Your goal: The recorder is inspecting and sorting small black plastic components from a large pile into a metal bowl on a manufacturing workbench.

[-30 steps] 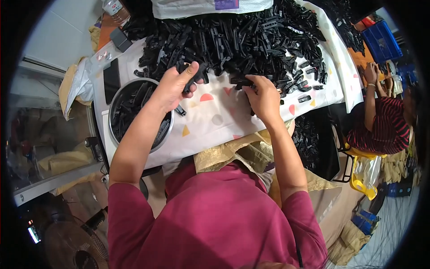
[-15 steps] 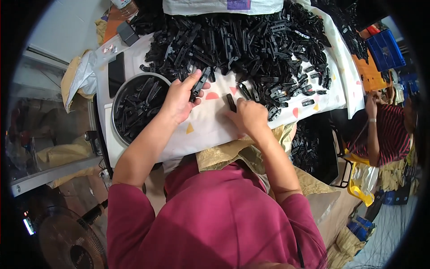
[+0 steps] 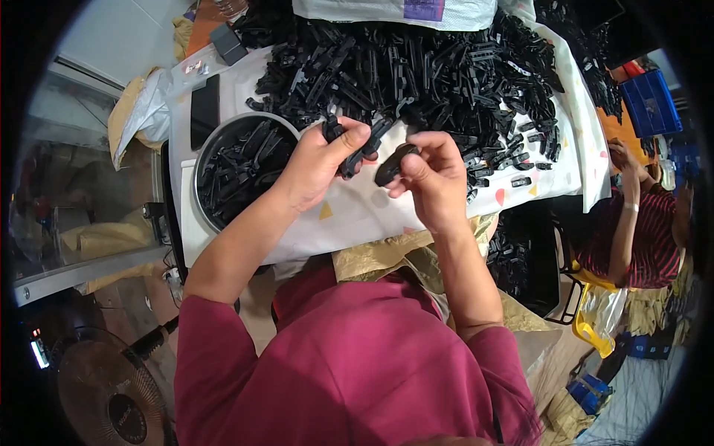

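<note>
My left hand (image 3: 323,160) is closed round a long black plastic part (image 3: 361,152), with its thumb lying across the top. A short black plastic piece (image 3: 394,165) is pinched between the thumb and fingers of my right hand (image 3: 439,178). Both hands are raised over the front of the cloth-covered table (image 3: 297,238), a small gap apart. Beyond them spreads a big heap of long black plastic parts (image 3: 387,70). Several small black pieces (image 3: 520,149) lie loose to the right. Left of my left hand stands a round bowl (image 3: 199,182) with black parts in it.
A dark phone (image 3: 205,111) and a grey box (image 3: 227,44) lie at the far left. A white sack (image 3: 387,10) sits behind the heap. Below the table's right side is a black crate (image 3: 539,260) of parts. A co-worker (image 3: 632,230) sits at the right; a fan (image 3: 111,386) stands lower left.
My right hand has lifted from the tabletop with the short piece and turned, coming nearer my left hand. The left hand has shifted slightly, still holding the long part. The view has moved a little.
</note>
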A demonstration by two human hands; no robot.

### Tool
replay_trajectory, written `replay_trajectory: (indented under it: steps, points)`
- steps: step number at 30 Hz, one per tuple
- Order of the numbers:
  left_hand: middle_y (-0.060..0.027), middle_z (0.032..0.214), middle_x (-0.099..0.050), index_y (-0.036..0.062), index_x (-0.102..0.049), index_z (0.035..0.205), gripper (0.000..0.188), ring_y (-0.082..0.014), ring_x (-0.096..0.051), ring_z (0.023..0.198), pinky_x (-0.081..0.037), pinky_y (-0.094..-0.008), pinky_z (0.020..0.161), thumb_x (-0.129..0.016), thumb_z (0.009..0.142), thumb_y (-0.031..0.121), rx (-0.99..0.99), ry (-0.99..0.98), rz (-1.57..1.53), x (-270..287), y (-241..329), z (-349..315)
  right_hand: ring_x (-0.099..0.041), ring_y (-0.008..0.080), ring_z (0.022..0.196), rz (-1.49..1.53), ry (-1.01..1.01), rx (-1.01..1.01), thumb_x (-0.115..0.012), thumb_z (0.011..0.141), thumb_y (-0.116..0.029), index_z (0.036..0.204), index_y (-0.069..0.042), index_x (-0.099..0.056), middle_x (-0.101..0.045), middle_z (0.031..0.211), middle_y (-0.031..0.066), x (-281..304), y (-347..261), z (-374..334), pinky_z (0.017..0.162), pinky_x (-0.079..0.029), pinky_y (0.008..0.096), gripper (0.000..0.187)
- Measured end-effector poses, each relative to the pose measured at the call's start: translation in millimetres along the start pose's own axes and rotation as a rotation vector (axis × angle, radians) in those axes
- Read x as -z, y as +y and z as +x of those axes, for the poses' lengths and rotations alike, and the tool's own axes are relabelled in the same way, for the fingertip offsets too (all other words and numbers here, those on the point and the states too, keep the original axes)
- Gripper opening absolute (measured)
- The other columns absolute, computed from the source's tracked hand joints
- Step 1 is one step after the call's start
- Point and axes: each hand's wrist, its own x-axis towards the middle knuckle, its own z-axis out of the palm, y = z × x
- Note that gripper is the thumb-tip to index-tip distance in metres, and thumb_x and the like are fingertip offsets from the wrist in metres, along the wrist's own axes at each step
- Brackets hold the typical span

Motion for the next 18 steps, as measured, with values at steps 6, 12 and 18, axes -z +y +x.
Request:
replay_trajectory:
  steps: [6, 12, 18]
  points:
    - [-0.0010, 0.081, -0.060, 0.0027, -0.059, 0.089, 0.020, -0.0077, -0.056, 0.074, -0.045, -0.0233, 0.067, -0.062, 0.085, 0.022, -0.158, -0.062, 0.322, -8.1, 9.9, -4.3, -0.062, 0.0186, 0.070, -0.280, -0.022, 0.252, -0.064, 0.077, 0.005, 0.094, 0.004, -0.050, -0.057, 0.095, 0.0153, -3.6, 1.7, -9.9, 0.061, -0.055, 0.0271, 0.021]
    - [-0.0035, 0.068, -0.061, 0.0031, -0.062, 0.083, 0.024, -0.0129, -0.057, 0.059, -0.043, -0.0260, 0.053, -0.071, 0.076, 0.025, -0.659, -0.167, 0.772, -0.5, 15.8, -5.3, -0.060, 0.0168, 0.077, -0.320, -0.075, 0.316, -0.064, 0.077, 0.006, 0.092, 0.004, -0.050, -0.054, 0.099, 0.0144, 0.7, 7.2, -15.5, 0.067, -0.054, 0.0272, 0.021]
    - [-0.0098, 0.087, -0.062, 0.0027, -0.056, 0.098, 0.049, -0.0242, -0.062, 0.078, -0.048, -0.0328, 0.067, -0.078, 0.065, 0.031, -0.591, -0.318, 1.003, -1.9, 26.7, -16.0, -0.056, 0.0159, 0.086, -0.493, -0.088, 0.326, -0.066, 0.075, 0.005, 0.095, 0.001, -0.048, -0.049, 0.104, 0.0116, 4.0, 7.9, -21.0, 0.073, -0.053, 0.0269, 0.028]
